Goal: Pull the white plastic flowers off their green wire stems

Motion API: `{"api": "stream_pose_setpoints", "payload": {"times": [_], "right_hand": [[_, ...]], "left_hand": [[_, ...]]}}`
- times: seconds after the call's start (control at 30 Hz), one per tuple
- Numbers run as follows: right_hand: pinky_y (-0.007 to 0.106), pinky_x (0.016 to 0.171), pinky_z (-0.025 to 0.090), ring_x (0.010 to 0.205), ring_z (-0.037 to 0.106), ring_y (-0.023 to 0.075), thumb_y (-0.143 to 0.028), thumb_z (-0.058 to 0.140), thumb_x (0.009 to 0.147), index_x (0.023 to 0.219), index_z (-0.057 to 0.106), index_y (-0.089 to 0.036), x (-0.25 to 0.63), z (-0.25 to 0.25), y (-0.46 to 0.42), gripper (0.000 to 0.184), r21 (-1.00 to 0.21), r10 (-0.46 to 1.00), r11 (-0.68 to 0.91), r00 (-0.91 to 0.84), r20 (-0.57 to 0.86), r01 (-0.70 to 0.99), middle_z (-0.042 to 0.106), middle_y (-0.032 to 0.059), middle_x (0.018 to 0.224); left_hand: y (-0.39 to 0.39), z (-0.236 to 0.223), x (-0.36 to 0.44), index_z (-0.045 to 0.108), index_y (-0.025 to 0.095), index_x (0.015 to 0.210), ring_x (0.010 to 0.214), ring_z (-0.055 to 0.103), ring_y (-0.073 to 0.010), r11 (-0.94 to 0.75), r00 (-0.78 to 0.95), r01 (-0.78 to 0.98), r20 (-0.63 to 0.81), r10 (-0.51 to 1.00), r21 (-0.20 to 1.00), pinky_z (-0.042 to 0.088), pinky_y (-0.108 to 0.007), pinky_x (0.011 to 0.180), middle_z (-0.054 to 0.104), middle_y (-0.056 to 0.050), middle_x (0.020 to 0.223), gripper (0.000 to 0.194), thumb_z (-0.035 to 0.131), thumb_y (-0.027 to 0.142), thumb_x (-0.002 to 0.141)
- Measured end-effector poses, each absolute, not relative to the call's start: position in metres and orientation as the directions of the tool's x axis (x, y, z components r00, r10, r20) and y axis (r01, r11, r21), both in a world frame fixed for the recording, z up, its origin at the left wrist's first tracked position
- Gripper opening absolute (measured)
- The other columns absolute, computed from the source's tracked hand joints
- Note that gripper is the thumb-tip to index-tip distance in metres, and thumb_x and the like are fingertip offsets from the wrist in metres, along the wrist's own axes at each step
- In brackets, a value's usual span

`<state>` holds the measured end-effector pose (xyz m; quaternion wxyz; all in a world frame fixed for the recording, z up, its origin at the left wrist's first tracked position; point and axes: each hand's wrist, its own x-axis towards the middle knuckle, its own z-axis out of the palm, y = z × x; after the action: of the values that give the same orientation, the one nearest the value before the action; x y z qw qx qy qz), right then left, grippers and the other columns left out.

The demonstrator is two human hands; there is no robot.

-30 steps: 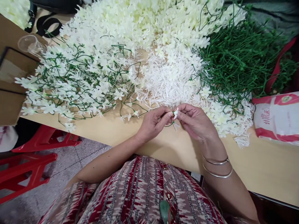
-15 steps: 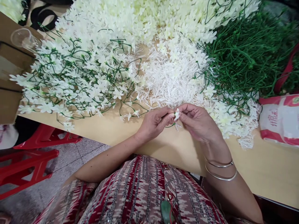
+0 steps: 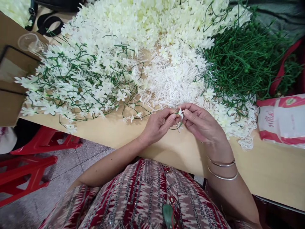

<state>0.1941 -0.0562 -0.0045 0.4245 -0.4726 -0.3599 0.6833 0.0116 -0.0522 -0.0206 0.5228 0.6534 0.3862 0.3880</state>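
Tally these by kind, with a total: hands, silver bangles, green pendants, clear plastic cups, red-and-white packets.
Hands: 2 (left hand, right hand)
Silver bangles: 2
Green pendant: 1
Clear plastic cup: 1
Red-and-white packet: 1
Total: 7

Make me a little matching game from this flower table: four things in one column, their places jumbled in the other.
Things
1. Green stem pile
2. Silver bangles
3. Red stools
4. Small held flower

Places
A. Around the right forearm
B. Between left hand and right hand
C. Beyond the printed bag
D. Below the tabletop, at left

Pairs: 1-C, 2-A, 3-D, 4-B
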Motion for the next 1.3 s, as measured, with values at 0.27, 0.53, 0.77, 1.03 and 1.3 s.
{"api": "stream_pose_setpoints", "payload": {"times": [0.27,0.53,0.77,1.03,1.3], "right_hand": [[0.036,0.077,0.059,0.075,0.068,0.0182,-0.053,0.09,0.069,0.082,0.07,-0.028,0.19,0.0,-0.055,0.035,-0.905,0.915,-0.385,-0.199,-0.35,-0.18,0.07,-0.0004,0.078],[0.04,0.076,0.059,0.073,0.069,0.0212,-0.053,0.09,0.069,0.077,0.069,-0.029,0.187,-0.001,-0.054,0.034,-0.918,0.921,-0.369,-0.193,-0.34,-0.145,0.07,0.0004,0.072],[0.033,0.075,0.052,0.077,0.064,0.0167,-0.039,0.087,0.076,0.09,0.071,-0.027,0.208,0.008,-0.057,0.024,-0.983,0.983,-0.182,-0.032,-0.182,-0.018,0.07,0.0008,0.083],[0.033,0.063,0.041,0.069,0.054,0.0162,-0.034,0.078,0.082,0.08,0.067,-0.024,0.22,0.007,-0.067,0.015,-0.889,0.938,0.023,-0.318,-0.139,0.457,0.061,-0.0002,0.076],[0.036,0.068,0.038,0.07,0.057,0.0197,-0.013,0.065,0.086,0.074,0.06,-0.024,0.219,0.006,-0.065,0.017,-0.618,0.967,0.201,-0.254,0.001,0.76,0.064,0.0033,0.078]], "left_hand": [[-0.051,-0.023,0.01,0.065,0.019,0.094,0.071,0.064,-0.0127,-0.23,0.413,0.174,0.141,0.9,0.958,0.051,-0.026,0.071,0.069,-0.002,0.078,0.033,0.048,0.043,0.107],[-0.047,-0.024,0.008,0.066,0.019,0.097,0.073,0.065,-0.0146,-0.234,0.454,0.178,0.131,0.881,0.956,0.053,-0.028,0.074,0.07,-0.003,0.08,0.033,0.047,0.044,0.107],[-0.05,-0.024,0.009,0.06,0.02,0.092,0.069,0.058,-0.0135,-0.157,0.334,0.064,0.127,0.934,0.985,0.049,-0.028,0.067,0.066,-0.003,0.081,0.036,0.047,0.05,0.106],[-0.058,-0.018,0.004,0.062,0.019,0.077,0.077,0.059,-0.0169,-0.465,0.355,0.199,0.379,0.855,0.863,0.046,-0.031,0.073,0.063,-0.004,0.08,0.019,0.054,0.023,0.094],[-0.064,-0.026,0.01,0.067,0.019,0.074,0.082,0.057,-0.0194,-0.724,0.625,0.484,0.385,0.679,0.491,0.038,-0.041,0.087,0.069,-0.005,0.089,0.013,0.059,0.02,0.083]]}}
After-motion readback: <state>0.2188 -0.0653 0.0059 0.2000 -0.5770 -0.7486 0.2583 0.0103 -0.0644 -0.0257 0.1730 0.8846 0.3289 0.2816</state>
